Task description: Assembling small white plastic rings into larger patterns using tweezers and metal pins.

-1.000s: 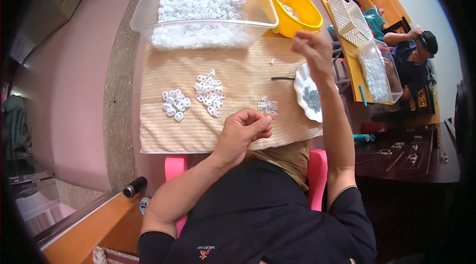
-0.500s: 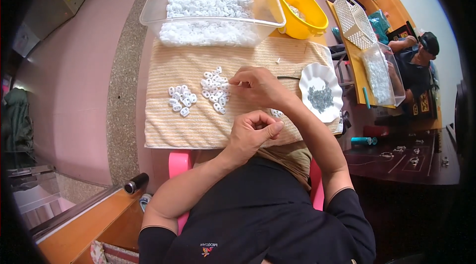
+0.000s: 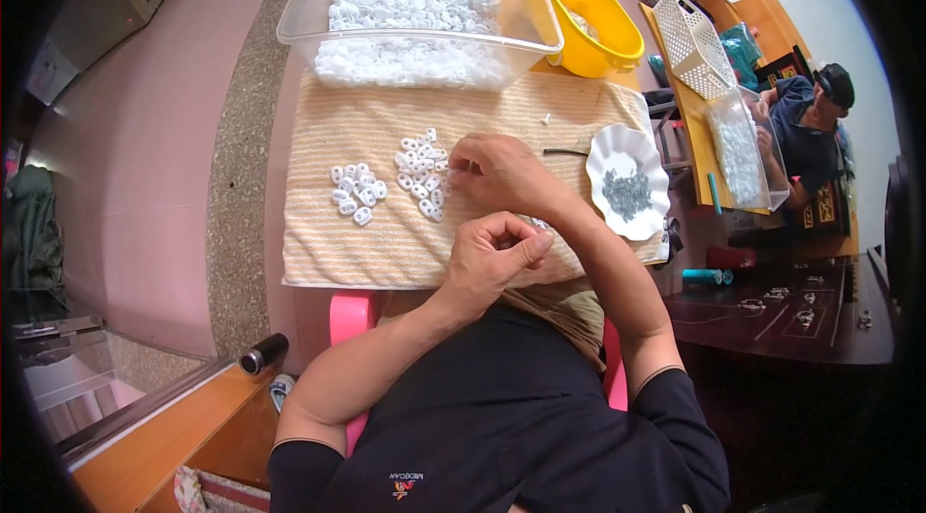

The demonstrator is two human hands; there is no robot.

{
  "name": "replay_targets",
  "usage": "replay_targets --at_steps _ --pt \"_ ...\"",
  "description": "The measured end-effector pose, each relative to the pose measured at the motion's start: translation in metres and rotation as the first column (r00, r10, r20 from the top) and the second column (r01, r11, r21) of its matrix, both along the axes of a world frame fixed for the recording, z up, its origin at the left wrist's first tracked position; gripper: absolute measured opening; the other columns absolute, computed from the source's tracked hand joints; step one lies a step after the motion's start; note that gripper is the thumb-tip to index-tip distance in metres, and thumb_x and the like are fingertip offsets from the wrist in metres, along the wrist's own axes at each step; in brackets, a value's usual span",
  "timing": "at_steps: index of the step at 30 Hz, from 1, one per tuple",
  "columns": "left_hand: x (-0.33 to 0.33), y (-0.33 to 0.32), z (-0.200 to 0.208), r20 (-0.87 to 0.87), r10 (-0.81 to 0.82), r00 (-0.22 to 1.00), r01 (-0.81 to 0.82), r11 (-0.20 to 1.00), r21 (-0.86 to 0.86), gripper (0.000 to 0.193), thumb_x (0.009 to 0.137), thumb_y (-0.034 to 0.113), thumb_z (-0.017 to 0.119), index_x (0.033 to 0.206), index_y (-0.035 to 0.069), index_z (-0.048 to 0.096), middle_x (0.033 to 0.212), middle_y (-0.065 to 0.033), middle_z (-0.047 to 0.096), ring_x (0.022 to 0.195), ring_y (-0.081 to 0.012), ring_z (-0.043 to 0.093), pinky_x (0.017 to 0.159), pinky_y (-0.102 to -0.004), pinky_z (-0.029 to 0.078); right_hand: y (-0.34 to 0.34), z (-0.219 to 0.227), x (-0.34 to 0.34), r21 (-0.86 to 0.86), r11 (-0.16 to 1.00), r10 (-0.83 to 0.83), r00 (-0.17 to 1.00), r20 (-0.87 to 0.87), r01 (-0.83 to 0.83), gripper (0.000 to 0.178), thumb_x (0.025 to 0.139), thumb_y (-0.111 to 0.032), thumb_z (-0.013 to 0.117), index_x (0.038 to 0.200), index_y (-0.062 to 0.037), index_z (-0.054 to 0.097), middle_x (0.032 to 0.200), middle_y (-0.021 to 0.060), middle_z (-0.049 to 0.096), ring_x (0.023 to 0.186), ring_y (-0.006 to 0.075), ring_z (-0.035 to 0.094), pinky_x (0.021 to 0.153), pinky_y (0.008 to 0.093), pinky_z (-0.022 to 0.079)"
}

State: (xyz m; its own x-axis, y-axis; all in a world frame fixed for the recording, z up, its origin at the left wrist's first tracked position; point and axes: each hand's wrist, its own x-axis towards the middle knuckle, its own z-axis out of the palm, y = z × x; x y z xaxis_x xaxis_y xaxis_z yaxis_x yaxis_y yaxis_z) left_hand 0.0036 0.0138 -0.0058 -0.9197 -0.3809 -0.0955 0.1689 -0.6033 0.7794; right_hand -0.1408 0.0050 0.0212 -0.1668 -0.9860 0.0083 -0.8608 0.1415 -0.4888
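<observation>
My left hand [image 3: 494,256] hovers over the near edge of the striped towel [image 3: 386,257], thumb and fingers pressed together in a pinch; anything in it is hidden. Beyond it, my right hand [image 3: 497,169] bends down with its fingertips at the right edge of a pile of small white oval plastic pieces with holes [image 3: 420,166]. Whether those fingertips hold a piece is hard to make out. A second, smaller group of such white pieces [image 3: 355,193] lies further left. To the right stands a white scalloped dish [image 3: 603,148] of tiny grey pieces [image 3: 627,193].
A large clear bin [image 3: 415,39] of white pieces and a yellow tub [image 3: 588,55] stand behind the towel. A thin dark rod [image 3: 564,151] and a tiny white bit [image 3: 546,119] lie near the dish. At right, another person [image 3: 815,122] sits by a clear bin [image 3: 738,151].
My right hand has shifted slightly down, its fingertips still by the pile. My left hand keeps its pinch. At right, the other person's arm has lowered toward the bin.
</observation>
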Motion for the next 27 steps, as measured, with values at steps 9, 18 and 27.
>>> replay_targets --at_steps 9,18,27 --pt "-0.001 -0.001 -0.001 0.0 0.025 1.0 -0.025 1.0 -0.009 0.011 0.085 0.013 0.071 0.087 0.003 0.066 0.08 -0.0027 0.066 0.073 -0.0065 0.059 0.069 -0.0209 0.048 0.013 -0.006 -0.013 -0.103 0.992 0.068 0.997 -0.02 -0.07 0.017 0.077 -0.013 0.065 0.091 -0.0029 0.066 0.086 0.0155 0.066 0.081 0.0353 0.063 0.07 0.0404 0.05" --pt "0.0 0.0 0.001 0.029 0.049 0.998 -0.049 0.999 0.001 0.013 0.085 0.014 0.071 0.086 0.003 0.065 0.077 -0.0025 0.066 0.07 -0.0068 0.059 0.068 -0.0209 0.048 0.004 0.002 -0.019 -0.12 0.984 0.126 0.992 -0.029 -0.129 0.016 0.079 -0.011 0.063 0.091 -0.001 0.067 0.089 0.0155 0.065 0.084 0.0349 0.063 0.073 0.0404 0.05" --pt "-0.001 -0.001 -0.001 0.03 0.067 0.997 -0.068 0.998 0.008 0.011 0.085 0.013 0.071 0.085 0.003 0.065 0.076 -0.0023 0.066 0.069 -0.0064 0.059 0.067 -0.0208 0.048 -0.035 -0.006 -0.017 -0.084 0.99 0.104 0.989 -0.107 -0.113 0.022 0.086 -0.015 0.057 0.103 -0.0065 0.067 0.099 0.012 0.064 0.095 0.0339 0.061 0.082 0.0402 0.048"
